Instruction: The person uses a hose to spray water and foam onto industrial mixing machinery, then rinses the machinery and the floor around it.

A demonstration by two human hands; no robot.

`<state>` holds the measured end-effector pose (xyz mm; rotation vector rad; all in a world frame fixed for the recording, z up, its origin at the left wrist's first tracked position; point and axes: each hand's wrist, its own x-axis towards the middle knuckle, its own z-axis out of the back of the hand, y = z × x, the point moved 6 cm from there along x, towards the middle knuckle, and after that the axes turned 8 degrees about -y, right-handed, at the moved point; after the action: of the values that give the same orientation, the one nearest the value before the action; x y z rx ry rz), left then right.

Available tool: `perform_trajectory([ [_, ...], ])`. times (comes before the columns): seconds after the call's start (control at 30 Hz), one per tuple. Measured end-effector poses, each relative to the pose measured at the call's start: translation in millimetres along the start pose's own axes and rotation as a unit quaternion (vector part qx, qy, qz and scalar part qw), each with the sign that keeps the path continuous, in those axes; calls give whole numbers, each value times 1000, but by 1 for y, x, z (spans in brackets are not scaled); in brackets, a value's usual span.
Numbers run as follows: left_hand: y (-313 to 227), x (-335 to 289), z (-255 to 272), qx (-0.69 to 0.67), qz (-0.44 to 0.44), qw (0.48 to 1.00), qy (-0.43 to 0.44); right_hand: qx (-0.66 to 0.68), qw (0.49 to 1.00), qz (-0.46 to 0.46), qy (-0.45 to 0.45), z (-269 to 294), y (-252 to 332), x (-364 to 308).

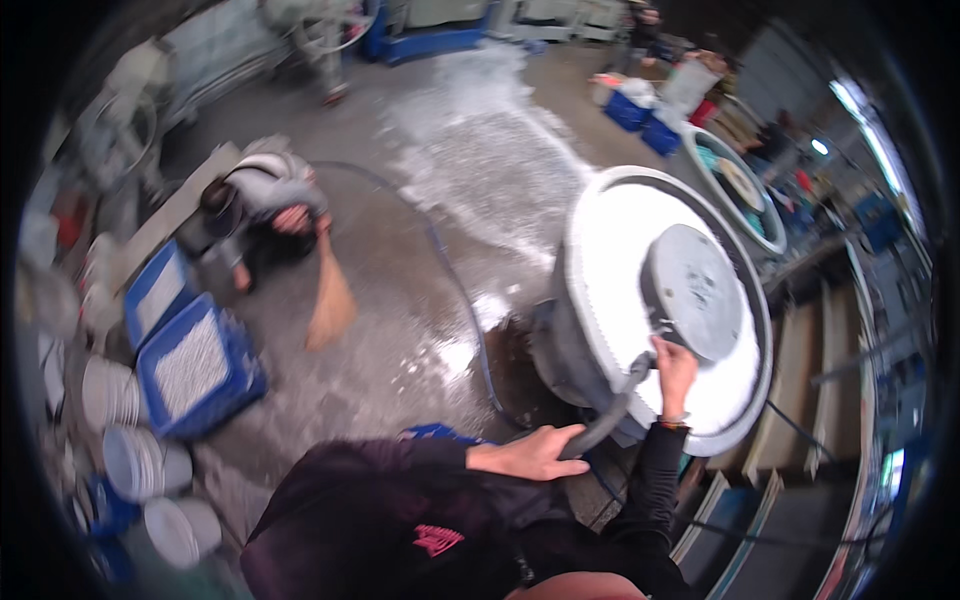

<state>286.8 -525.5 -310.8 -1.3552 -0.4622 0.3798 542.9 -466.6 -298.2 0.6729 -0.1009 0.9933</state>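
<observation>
Hose (609,417) in left grip (535,455), right grip (677,374) at its end

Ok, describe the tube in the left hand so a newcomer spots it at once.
Find the large round tub with white inside, right of centre. At its near rim, a dark, curved tube rises from the left hand to the right hand. Unlike the thin hose lying on the floor, it is thick and held up.

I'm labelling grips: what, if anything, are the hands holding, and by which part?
A dark hose: the left hand grips it lower down, the right hand at its upper end.
</observation>
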Motion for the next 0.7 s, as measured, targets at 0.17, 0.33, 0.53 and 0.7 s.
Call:
perform_trajectory([
  [0.17, -2, -14, 9, -80, 11, 984, -158, 88, 994, 23, -59, 20, -3, -16],
  [0.33, 20, -32, 32, -287, 116, 931, -196, 114, 985, -22, -125, 56, -10, -36],
  [0.53, 52, -62, 72, -405, 131, 793, -435, 83, 983, -77, -145, 71, -85, -87],
  [0.7, 118, -64, 98, -502, 198, 669, -511, 103, 986, -100, -90, 36, -105, -138],
])
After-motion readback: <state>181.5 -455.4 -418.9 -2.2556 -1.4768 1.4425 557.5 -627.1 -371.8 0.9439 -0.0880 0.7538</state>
